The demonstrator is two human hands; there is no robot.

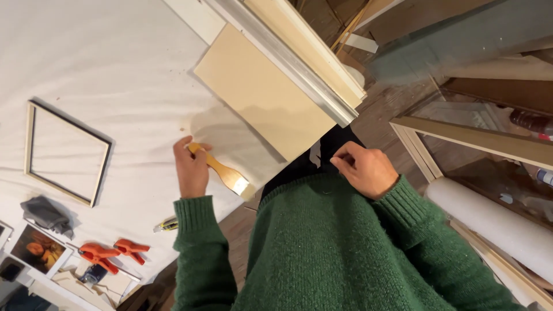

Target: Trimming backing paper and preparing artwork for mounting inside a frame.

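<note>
Covering most of the view, a white cloth-covered worktable [103, 63] carries everything the hands work near. Next in size, a long pale wooden moulding with a silver-grey edge [299, 63] runs diagonally across the table's corner, lying over part of a flat beige rectangular board [259, 95] that sits on the cloth and overhangs the table edge. To the far right stands a white foam roll [489, 222], beside a pale wooden frame leaning on the floor [461, 135]. Well apart on the cloth, an empty light-wood picture frame [66, 152] lies flat, with a crumpled grey cloth [46, 214] just below it. Near the table's lower edge sit 2 orange spring clamps [112, 251] and a small yellow-and-black utility knife [166, 225]. The left hand [191, 170], green sleeve at the wrist, is clenched around the handle of a wooden-handled flat brush [222, 170]; the brush lies low over the cloth just below the board, bristles pointing toward the table edge. The right hand [364, 170] is held off the table near the body, fingers curled loosely; whether it grasps anything cannot be told.
</note>
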